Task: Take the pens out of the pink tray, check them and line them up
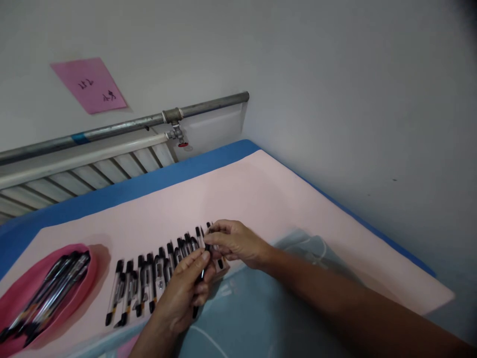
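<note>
My left hand point(188, 283) is closed around a slim black-ended pen point(202, 274), held at a slant above the near edge of the pink sheet. The fingers of my right hand point(236, 242) pinch together at the pen's upper black end. Whether that end is a separate cap is too small to tell. Behind and left of my hands lies a row of several clear pens with black caps point(130, 288), side by side on the sheet. Part of the row is hidden by my hands.
At the left stands a pink oval basket point(94, 278) with several pens point(61, 288) inside. The pink sheet point(238, 189) covers a blue table surface point(219, 154). Light-blue plastic point(242, 308) lies at the near edge. A radiator point(108, 171) and pipe point(130, 123) run along the wall.
</note>
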Tool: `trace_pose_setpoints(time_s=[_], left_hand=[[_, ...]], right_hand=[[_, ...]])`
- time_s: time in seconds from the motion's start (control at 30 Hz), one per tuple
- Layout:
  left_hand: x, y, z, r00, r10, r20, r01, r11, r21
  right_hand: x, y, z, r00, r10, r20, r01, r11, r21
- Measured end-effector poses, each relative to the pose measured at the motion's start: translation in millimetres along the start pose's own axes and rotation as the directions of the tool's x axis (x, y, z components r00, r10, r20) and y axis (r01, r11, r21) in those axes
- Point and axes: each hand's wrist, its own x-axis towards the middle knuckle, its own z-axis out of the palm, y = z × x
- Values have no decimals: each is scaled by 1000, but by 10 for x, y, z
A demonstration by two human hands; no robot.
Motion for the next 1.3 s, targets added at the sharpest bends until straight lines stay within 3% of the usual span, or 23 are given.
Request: trace_pose_setpoints(time_s=[0.1, 0.27, 0.5, 0.6, 0.77, 0.93, 1.07, 1.17, 1.3], left_hand=[[-1, 1, -4, 1000, -10, 16, 9, 1000, 14], [-6, 27, -34, 998, -21, 60, 21, 1000, -3], [-54, 78, -103, 960, -67, 271, 119, 977, -180], [-70, 59, -58, 977, -15, 215, 55, 982, -181], [-55, 23, 2, 994, 29, 103, -25, 999, -39], [-40, 13, -6, 996, 34, 86, -33, 999, -23], [-27, 7, 4, 998, 38, 47, -38, 999, -2], [-19, 15, -3, 998, 24, 54, -24, 1000, -1], [-29, 51, -68, 988, -36, 150, 51, 994, -95]], right_hand=[[12, 4, -3, 998, -32, -49, 29, 999, -45], [10, -13, -11, 997, -78, -5, 78, 997, -1], [-62, -93, -10, 983, -123, 137, 109, 988, 106], [-76, -94, -2, 980, -105, 169, 82, 987, 137], [-40, -42, 12, 998, -60, 0, 60, 996, 65], [-8, -32, -20, 988, -29, 149, 10, 991, 132], [-23, -16, 12, 999, -8, 41, 7, 1000, 22], [-27, -2, 42, 999, -40, -5, 40, 999, 4], [0, -37, -16, 995, -82, 63, 77, 994, 84]])
